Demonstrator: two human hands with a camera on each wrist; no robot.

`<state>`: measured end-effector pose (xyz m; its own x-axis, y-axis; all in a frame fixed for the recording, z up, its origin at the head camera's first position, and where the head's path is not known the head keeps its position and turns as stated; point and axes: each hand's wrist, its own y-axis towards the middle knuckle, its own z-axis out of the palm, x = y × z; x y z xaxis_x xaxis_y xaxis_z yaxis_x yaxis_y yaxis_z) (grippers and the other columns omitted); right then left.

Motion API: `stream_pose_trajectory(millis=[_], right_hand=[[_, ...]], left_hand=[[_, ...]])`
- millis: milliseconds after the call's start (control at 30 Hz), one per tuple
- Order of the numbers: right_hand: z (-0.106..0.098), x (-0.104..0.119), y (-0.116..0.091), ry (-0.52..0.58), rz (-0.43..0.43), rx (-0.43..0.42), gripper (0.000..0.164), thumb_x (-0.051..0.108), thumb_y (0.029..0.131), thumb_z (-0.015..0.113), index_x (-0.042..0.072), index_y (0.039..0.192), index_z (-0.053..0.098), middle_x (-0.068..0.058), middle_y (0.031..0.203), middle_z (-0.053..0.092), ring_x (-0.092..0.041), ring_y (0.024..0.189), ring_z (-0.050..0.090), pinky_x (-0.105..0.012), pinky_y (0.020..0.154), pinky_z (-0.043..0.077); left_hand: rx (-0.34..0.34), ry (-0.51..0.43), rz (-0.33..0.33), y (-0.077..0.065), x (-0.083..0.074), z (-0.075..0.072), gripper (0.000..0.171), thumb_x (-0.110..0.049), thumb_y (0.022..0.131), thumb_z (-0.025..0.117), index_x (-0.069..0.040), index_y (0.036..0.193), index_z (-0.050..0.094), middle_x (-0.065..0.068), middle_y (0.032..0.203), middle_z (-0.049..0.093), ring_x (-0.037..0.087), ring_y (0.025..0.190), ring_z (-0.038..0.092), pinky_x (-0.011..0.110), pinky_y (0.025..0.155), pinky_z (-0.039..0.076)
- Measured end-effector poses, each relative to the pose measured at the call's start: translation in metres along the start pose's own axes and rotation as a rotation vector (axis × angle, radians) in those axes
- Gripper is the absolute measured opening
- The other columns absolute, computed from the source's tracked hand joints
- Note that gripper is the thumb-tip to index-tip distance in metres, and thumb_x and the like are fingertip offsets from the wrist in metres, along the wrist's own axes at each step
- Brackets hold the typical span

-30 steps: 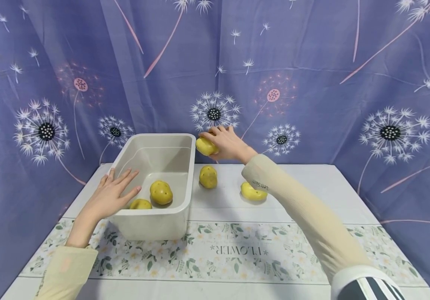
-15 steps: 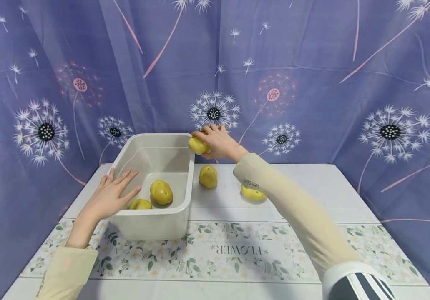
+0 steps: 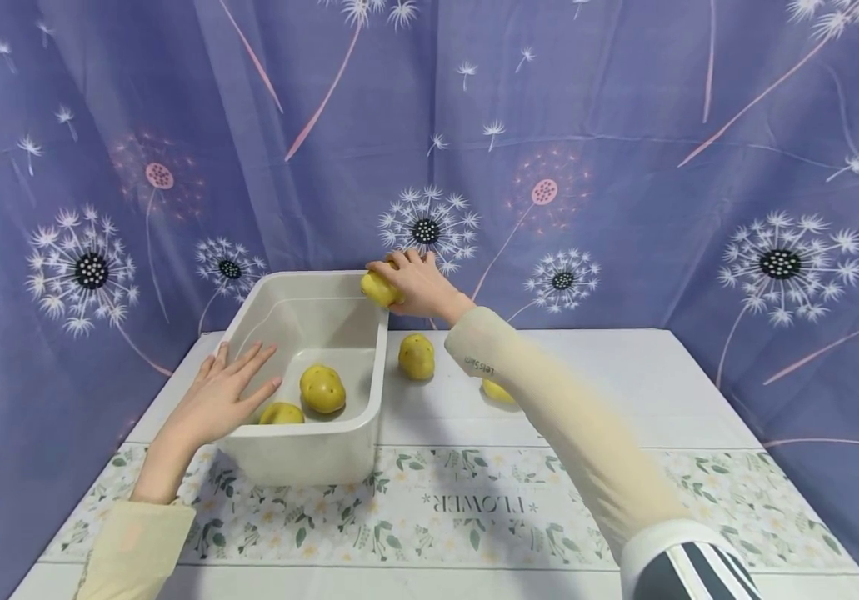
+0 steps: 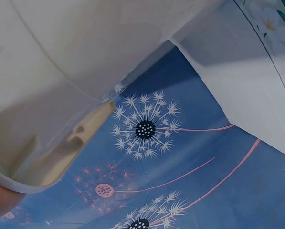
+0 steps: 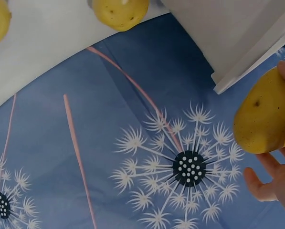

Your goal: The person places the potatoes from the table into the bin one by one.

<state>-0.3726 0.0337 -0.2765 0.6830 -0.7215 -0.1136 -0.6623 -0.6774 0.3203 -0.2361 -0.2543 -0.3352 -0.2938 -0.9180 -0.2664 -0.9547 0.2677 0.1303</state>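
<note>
In the head view my right hand (image 3: pixel 420 286) grips a yellow potato (image 3: pixel 380 289) above the right rim of a pale grey plastic bin (image 3: pixel 302 454), near its back corner. The right wrist view shows the held potato (image 5: pixel 265 114) close up, fingers curled round it. My left hand (image 3: pixel 221 397) lies with fingers spread over the bin's left rim and holds nothing. Inside the bin lie two potatoes, one potato (image 3: pixel 322 388) on the floor and another potato (image 3: pixel 282 413) by the front wall, partly hidden by that wall.
On the white table (image 3: pixel 594 375), just right of the bin, sits a loose potato (image 3: pixel 417 357). A second loose potato (image 3: pixel 498 392) is partly covered by the right sleeve. A blue dandelion-print curtain (image 3: pixel 601 167) hangs behind and at both sides.
My right hand has moved left with its potato, from beside the bin to over its right rim. The right forearm now covers more of the far-right potato. My left hand stays put.
</note>
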Motion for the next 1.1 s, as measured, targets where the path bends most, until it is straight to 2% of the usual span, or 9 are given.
stream_pose_trajectory(millis=[200,533,833,1100], right_hand=[[0.003,0.005,0.007,0.014,0.014,-0.007,0.065,0.029,0.074,0.070,0.021,0.132,0.040,-0.013,0.123,0.048,-0.030,0.111,0.043,-0.053,0.090,0.034],[0.004,0.017,0.019,0.001,0.019,0.040,0.066,0.029,0.077,0.067,0.024,0.135,0.036,-0.011,0.128,0.045,-0.028,0.113,0.043,-0.045,0.087,0.036],[0.005,0.027,0.029,-0.028,0.000,0.041,0.063,0.026,0.080,0.064,0.026,0.136,0.034,-0.010,0.134,0.040,-0.027,0.122,0.037,-0.052,0.094,0.033],[0.008,0.035,0.035,-0.043,-0.016,0.046,0.064,0.026,0.081,0.063,0.025,0.137,0.032,-0.010,0.140,0.033,-0.026,0.127,0.032,-0.048,0.090,0.034]], left_hand=[[-0.006,-0.002,0.002,-0.001,0.000,0.000,0.064,-0.052,0.091,0.034,-0.013,0.142,0.026,0.022,0.146,0.021,0.053,0.130,-0.002,0.064,0.104,0.000],[0.000,-0.001,-0.003,-0.001,-0.001,0.000,0.064,-0.052,0.091,0.034,-0.014,0.142,0.025,0.021,0.146,0.020,0.054,0.130,-0.001,0.064,0.104,0.000],[0.005,-0.005,-0.003,0.000,-0.002,0.000,0.064,-0.052,0.091,0.035,-0.015,0.143,0.024,0.021,0.146,0.020,0.053,0.130,-0.002,0.063,0.105,0.000],[-0.002,-0.004,-0.003,0.000,-0.001,0.000,0.064,-0.051,0.091,0.036,-0.014,0.142,0.025,0.021,0.146,0.020,0.053,0.130,-0.002,0.064,0.104,0.001]])
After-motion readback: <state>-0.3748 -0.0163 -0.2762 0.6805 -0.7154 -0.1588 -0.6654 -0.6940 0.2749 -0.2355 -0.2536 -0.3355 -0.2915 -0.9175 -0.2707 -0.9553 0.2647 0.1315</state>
